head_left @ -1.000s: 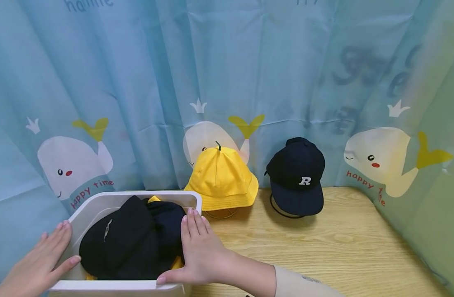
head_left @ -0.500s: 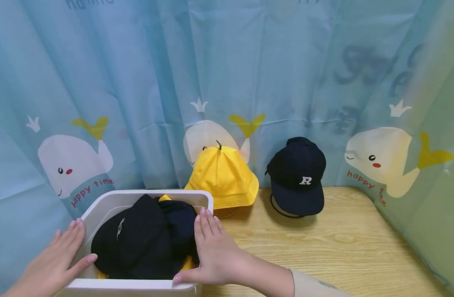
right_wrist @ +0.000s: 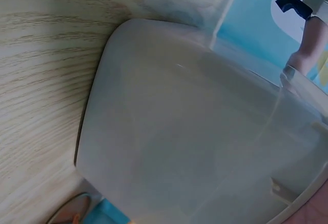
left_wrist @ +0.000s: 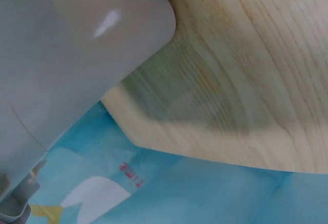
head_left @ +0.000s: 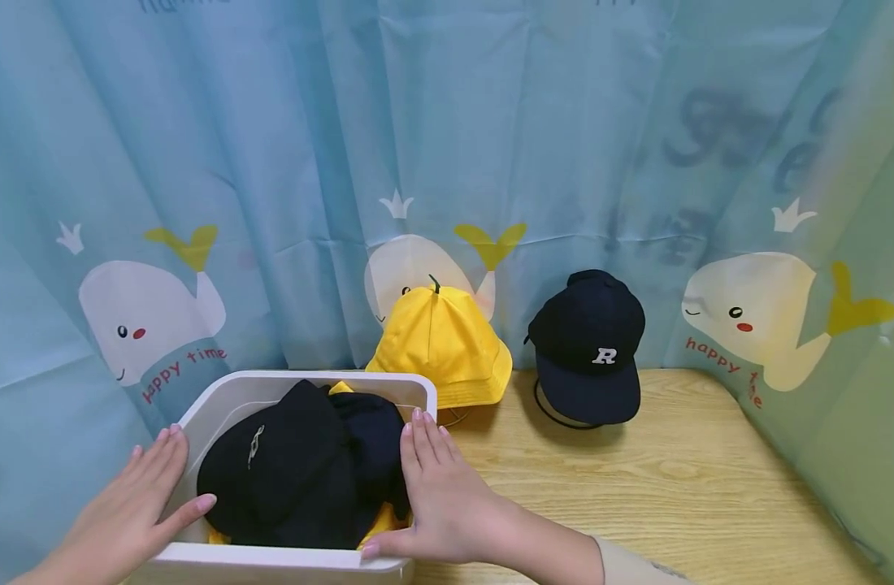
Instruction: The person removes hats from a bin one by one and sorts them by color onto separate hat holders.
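In the head view a white plastic bin (head_left: 271, 556) stands at the front left of the table. On top in it lies a black cap (head_left: 271, 479) with a small silvery mark, a dark navy cap (head_left: 377, 439) beside it and bits of yellow fabric (head_left: 381, 520) showing below. My left hand (head_left: 121, 512) rests with straight fingers on the bin's left side. Opposite, my right hand (head_left: 450, 504) presses the right side, fingers extended, thumb at the front rim. Both wrist views are mostly filled by the bin's outer wall (left_wrist: 87, 44), (right_wrist: 169, 121).
Behind the bin's right corner a yellow bucket hat (head_left: 440, 345) sits on a wire stand. To its right, a navy cap (head_left: 589, 325) with a white R is on another stand. A blue whale-print curtain (head_left: 286, 162) closes off the back of the wooden table (head_left: 710, 471).
The bin and both hands have shifted to the right in the head view, bringing the bin's corner further in front of the yellow hat. The hats on the stands have stayed put.
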### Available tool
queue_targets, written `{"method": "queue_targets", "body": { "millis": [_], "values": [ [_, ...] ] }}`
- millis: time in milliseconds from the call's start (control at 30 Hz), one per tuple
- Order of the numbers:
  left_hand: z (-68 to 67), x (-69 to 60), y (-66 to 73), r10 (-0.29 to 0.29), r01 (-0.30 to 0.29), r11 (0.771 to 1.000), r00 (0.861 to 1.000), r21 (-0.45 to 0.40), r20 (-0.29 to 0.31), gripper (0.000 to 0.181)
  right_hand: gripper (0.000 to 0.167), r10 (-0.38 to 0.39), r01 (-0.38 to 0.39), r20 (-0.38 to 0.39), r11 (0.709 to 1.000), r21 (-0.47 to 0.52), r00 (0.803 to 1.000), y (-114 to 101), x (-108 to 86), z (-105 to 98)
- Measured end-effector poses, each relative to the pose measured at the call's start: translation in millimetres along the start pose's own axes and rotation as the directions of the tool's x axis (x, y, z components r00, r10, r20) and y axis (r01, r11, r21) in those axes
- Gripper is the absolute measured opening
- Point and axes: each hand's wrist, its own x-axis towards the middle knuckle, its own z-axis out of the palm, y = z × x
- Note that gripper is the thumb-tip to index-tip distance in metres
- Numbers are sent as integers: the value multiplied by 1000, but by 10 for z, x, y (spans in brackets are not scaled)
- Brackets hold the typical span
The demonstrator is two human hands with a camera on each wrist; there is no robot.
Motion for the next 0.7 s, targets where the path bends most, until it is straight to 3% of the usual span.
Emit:
{"method": "queue_targets", "body": {
  "millis": [333, 700],
  "values": [
    [27, 27, 111, -23, 24, 999, 999, -30, 28, 84, 114, -2, 1, 2, 1000, 31, 1000, 67, -98, -34],
    [40, 58, 257, -34, 35, 999, 999, -25, 19, 85, 114, 2, -3, 21, 999, 37, 1000, 146, -217, -65]
  ]
}}
